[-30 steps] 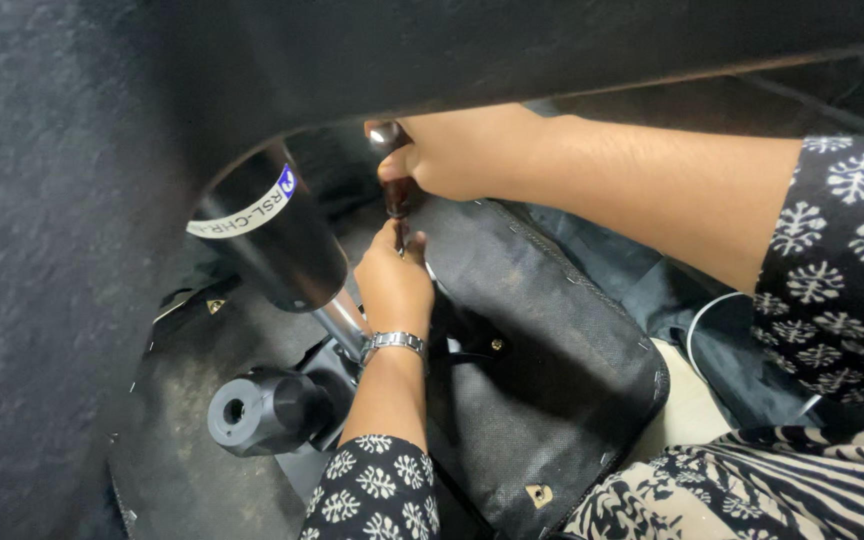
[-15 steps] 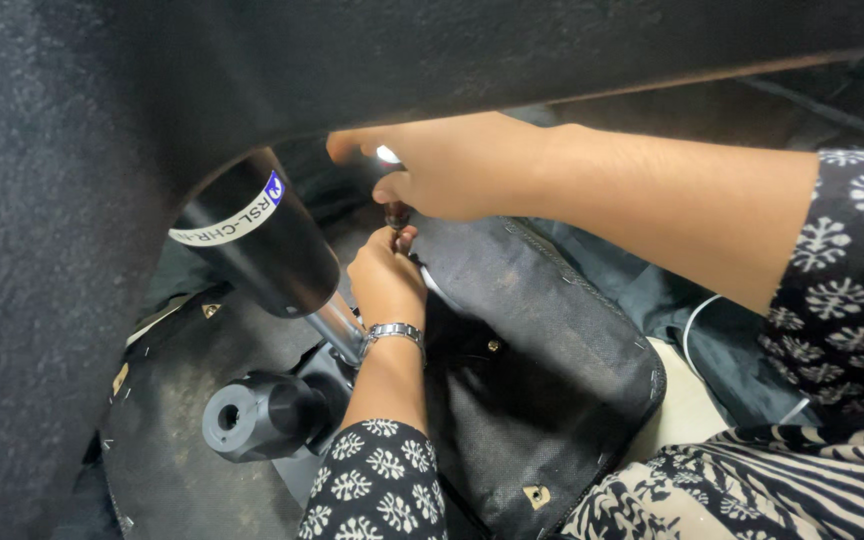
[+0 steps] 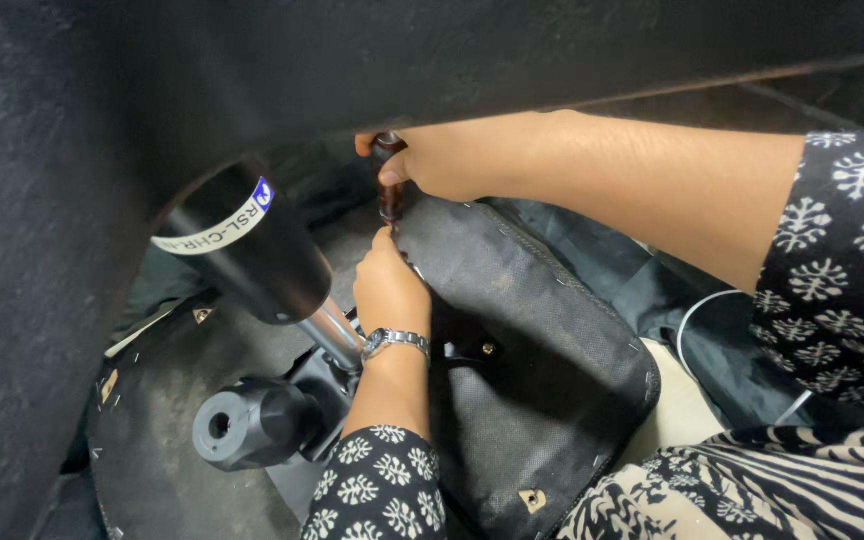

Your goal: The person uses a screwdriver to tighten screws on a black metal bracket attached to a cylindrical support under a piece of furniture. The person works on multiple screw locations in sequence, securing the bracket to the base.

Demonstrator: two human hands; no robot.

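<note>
1. Right hand (image 3: 452,165) closed around dark screwdriver handle (image 3: 388,175), tool held upright, tip pressed down near top edge of black fabric panel (image 3: 542,350).
2. Left hand (image 3: 387,285) just below, fingers pinched at tool's tip, steadying something too small to tell; silver watch (image 3: 392,342) on wrist.
3. Black cylinder (image 3: 252,250) with chrome shaft angled beside left wrist; round black knob (image 3: 247,425) near lower left of chair underside (image 3: 152,400).
4. Risk, as judged: tip slipping off fastener and jabbing left fingers, so close beneath.
5. Further risk: skewed driving tearing fabric or stripping screw head, given awkward reach under dark overhang.
</note>
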